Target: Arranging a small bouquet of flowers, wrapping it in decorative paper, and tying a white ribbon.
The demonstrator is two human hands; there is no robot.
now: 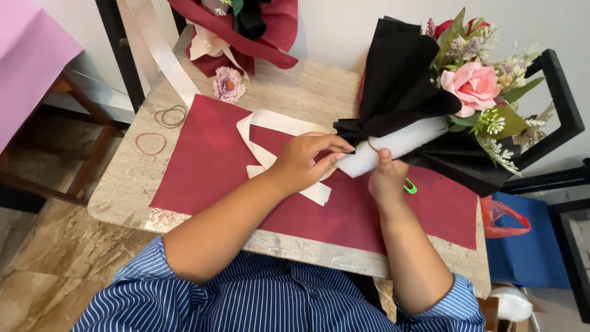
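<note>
A bouquet of pink and red flowers, wrapped in black paper, lies on its side over a dark red sheet on a marble-look table. Its stem end is a white foam-wrapped handle. My right hand grips that handle from below, thumb up against it. My left hand pinches the gathered black paper where it meets the handle. A thin rubber band circles the handle by my thumb. A cream ribbon loops under my left hand.
A second bouquet in red wrap stands at the table's back, a loose purple flower beside it. Rubber bands lie at left. A green-handled tool peeks out by my right hand. Black frame and blue bag at right.
</note>
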